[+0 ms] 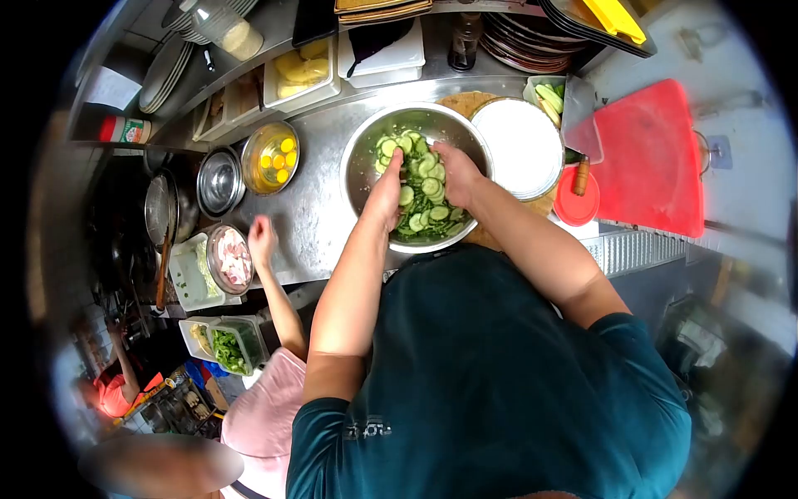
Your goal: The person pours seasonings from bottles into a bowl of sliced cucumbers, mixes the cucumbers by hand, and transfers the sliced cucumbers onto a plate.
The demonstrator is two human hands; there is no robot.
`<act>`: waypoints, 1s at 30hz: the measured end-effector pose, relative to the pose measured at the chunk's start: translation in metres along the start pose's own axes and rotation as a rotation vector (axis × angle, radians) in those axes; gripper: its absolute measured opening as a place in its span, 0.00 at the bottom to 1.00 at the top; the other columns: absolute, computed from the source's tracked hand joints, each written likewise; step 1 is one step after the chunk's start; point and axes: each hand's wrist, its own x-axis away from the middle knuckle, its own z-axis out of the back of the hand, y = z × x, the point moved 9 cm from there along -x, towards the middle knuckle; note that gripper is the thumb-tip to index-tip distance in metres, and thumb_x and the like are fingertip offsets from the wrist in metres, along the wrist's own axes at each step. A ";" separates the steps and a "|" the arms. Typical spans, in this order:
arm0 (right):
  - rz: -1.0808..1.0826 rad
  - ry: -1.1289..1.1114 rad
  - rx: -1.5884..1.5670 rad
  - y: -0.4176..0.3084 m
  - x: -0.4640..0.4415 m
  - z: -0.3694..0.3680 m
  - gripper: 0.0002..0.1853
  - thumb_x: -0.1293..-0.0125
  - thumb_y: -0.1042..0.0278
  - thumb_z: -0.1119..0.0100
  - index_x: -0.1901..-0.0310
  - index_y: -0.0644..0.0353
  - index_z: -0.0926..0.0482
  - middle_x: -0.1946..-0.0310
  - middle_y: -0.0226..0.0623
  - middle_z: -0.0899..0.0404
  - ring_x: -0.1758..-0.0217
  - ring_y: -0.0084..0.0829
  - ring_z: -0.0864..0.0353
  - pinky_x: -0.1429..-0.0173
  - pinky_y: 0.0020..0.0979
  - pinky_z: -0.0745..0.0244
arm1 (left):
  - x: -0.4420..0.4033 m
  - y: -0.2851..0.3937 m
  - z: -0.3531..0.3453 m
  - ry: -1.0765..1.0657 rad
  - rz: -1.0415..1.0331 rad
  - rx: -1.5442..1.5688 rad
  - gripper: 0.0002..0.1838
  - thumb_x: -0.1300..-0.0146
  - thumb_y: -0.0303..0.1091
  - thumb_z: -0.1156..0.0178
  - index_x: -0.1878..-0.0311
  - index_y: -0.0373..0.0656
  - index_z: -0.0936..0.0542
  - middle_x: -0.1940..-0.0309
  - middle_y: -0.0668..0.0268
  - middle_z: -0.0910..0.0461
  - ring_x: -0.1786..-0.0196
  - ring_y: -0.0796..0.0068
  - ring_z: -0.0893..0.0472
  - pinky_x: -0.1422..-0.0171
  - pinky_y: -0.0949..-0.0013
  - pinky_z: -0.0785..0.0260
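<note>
Both of my hands are inside a large steel bowl [357,125] on the metal counter. My left hand [387,191] is at the left of a heap of sliced cucumbers [426,176], its fingers curved down into the slices. From the right, my right hand [457,175] presses round the same heap, with its fingertips partly hidden among the slices. Between the two hands the cucumber slices are gathered and slightly lifted, with more slices lying lower in the bowl.
A steel bowl of egg yolks [276,160], an empty-looking steel bowl [221,183] and a bowl of sliced meat [230,259] stand left. A co-worker's hand [262,237] is beside the meat. A white round board [517,145] and red board [652,158] are right.
</note>
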 end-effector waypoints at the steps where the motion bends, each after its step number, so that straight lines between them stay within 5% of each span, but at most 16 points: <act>1: -0.033 -0.101 0.013 0.001 -0.003 -0.006 0.22 0.19 0.49 0.56 0.39 0.56 0.24 0.44 0.40 0.18 0.38 0.36 0.21 0.35 0.48 0.21 | -0.018 -0.012 0.005 -0.050 0.014 0.028 0.44 0.23 0.69 0.57 0.21 0.40 0.38 0.22 0.51 0.36 0.23 0.53 0.34 0.23 0.35 0.44; 5: 0.140 -0.053 0.355 -0.022 0.036 -0.038 0.26 0.21 0.42 0.54 0.34 0.50 0.24 0.37 0.33 0.20 0.30 0.32 0.27 0.22 0.46 0.40 | -0.023 -0.014 0.001 -0.158 0.007 0.224 0.46 0.24 0.71 0.61 0.21 0.39 0.39 0.23 0.51 0.36 0.23 0.51 0.34 0.25 0.32 0.44; 6: 0.144 -0.103 0.466 -0.026 0.055 -0.051 0.33 0.23 0.37 0.52 0.27 0.51 0.30 0.27 0.34 0.29 0.22 0.36 0.37 0.18 0.50 0.53 | -0.013 -0.007 -0.003 -0.185 -0.007 0.225 0.46 0.24 0.72 0.62 0.21 0.39 0.40 0.23 0.51 0.36 0.23 0.51 0.34 0.25 0.32 0.44; 8: 0.262 -0.078 0.495 -0.036 0.084 -0.056 0.37 0.24 0.36 0.51 0.23 0.51 0.35 0.23 0.35 0.37 0.18 0.41 0.44 0.17 0.53 0.56 | 0.024 0.020 -0.009 -0.072 -0.019 0.184 0.44 0.22 0.68 0.61 0.22 0.36 0.36 0.24 0.48 0.34 0.23 0.53 0.32 0.24 0.40 0.42; 10: 0.235 0.014 0.403 -0.039 0.101 -0.045 0.41 0.24 0.36 0.51 0.20 0.53 0.43 0.20 0.39 0.42 0.16 0.46 0.51 0.17 0.57 0.60 | 0.023 0.041 0.023 0.126 -0.248 -0.369 0.47 0.23 0.70 0.61 0.22 0.33 0.36 0.22 0.43 0.38 0.20 0.48 0.38 0.18 0.49 0.48; 13: 0.138 0.164 0.205 -0.027 0.113 -0.027 0.43 0.24 0.36 0.54 0.18 0.54 0.48 0.19 0.43 0.44 0.15 0.51 0.54 0.17 0.62 0.64 | 0.050 0.054 0.027 0.286 -0.346 -0.752 0.48 0.24 0.69 0.59 0.24 0.28 0.35 0.24 0.38 0.36 0.19 0.45 0.39 0.16 0.60 0.48; 15: 0.093 0.221 0.076 -0.012 0.118 -0.022 0.42 0.22 0.36 0.57 0.18 0.55 0.49 0.19 0.45 0.44 0.15 0.53 0.52 0.17 0.65 0.67 | 0.028 0.027 0.029 0.126 -0.226 -0.613 0.48 0.24 0.70 0.58 0.24 0.30 0.34 0.25 0.41 0.33 0.20 0.48 0.36 0.18 0.57 0.46; 16: 0.085 0.215 0.011 -0.005 0.114 -0.024 0.41 0.22 0.36 0.59 0.18 0.55 0.47 0.19 0.45 0.43 0.16 0.53 0.51 0.17 0.65 0.68 | 0.028 0.020 0.022 0.048 -0.165 -0.529 0.47 0.24 0.70 0.58 0.24 0.32 0.33 0.26 0.43 0.31 0.22 0.50 0.34 0.19 0.55 0.44; 19: 0.067 0.227 -0.195 0.009 0.105 -0.037 0.33 0.16 0.43 0.72 0.29 0.60 0.30 0.32 0.43 0.23 0.31 0.42 0.22 0.27 0.46 0.27 | 0.018 -0.015 0.013 0.016 0.132 -0.288 0.44 0.24 0.69 0.54 0.21 0.40 0.35 0.27 0.51 0.29 0.27 0.53 0.28 0.33 0.46 0.28; 22: 0.174 0.177 -0.269 0.025 0.046 -0.004 0.32 0.16 0.43 0.70 0.28 0.58 0.30 0.31 0.42 0.24 0.30 0.45 0.24 0.27 0.49 0.28 | 0.027 -0.013 -0.007 -0.082 0.087 -0.105 0.44 0.24 0.70 0.57 0.22 0.40 0.36 0.27 0.51 0.29 0.27 0.51 0.28 0.29 0.37 0.33; 23: 0.173 0.160 -0.253 0.024 0.047 -0.001 0.32 0.17 0.43 0.67 0.25 0.57 0.35 0.28 0.42 0.30 0.27 0.45 0.29 0.24 0.54 0.36 | 0.030 -0.013 -0.011 -0.102 0.109 -0.036 0.43 0.23 0.69 0.58 0.22 0.42 0.35 0.27 0.53 0.28 0.27 0.51 0.27 0.28 0.35 0.35; 25: 0.173 0.124 -0.216 0.007 0.061 -0.003 0.36 0.18 0.42 0.62 0.19 0.56 0.45 0.21 0.42 0.41 0.20 0.45 0.38 0.18 0.64 0.53 | 0.022 0.003 0.010 0.070 -0.057 -0.338 0.41 0.22 0.67 0.57 0.28 0.37 0.28 0.28 0.45 0.29 0.28 0.46 0.27 0.27 0.44 0.33; 30: 0.184 0.315 0.012 -0.009 0.106 0.006 0.45 0.22 0.36 0.56 0.16 0.54 0.58 0.16 0.51 0.60 0.15 0.54 0.58 0.19 0.72 0.66 | 0.030 0.088 0.018 0.411 -0.606 -1.027 0.40 0.22 0.62 0.55 0.32 0.30 0.24 0.34 0.31 0.27 0.31 0.38 0.25 0.26 0.52 0.34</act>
